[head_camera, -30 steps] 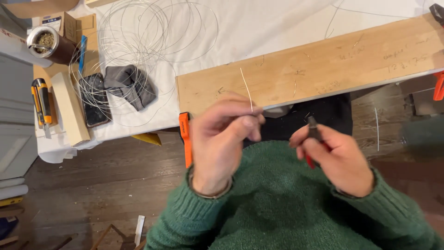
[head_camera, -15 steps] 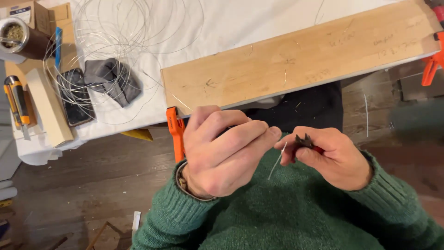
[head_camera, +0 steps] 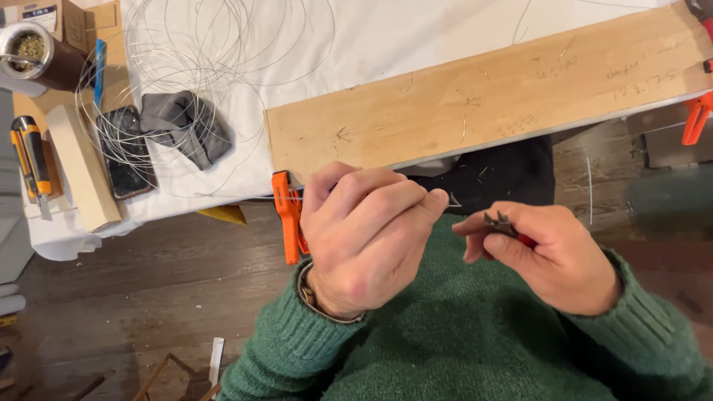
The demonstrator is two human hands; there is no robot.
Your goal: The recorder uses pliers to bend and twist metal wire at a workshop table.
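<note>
Just below the wooden board's (head_camera: 475, 96) near edge:
Left hand (head_camera: 368, 238) pinches thin wire (head_camera: 450, 199); right hand (head_camera: 553, 252) grips what look like small pliers (head_camera: 501, 223).

Thin bent wire (head_camera: 450, 200) beside small red-handled pliers (head_camera: 503, 224).

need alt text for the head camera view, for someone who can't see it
Seen from above, a person in a green sweater pinches a thin wire in the left hand and holds small pliers in the right hand. Ahead, a wooden board is fixed by an orange clamp to a white-covered table with loose wire coils, a phone and a grey cloth.
</note>
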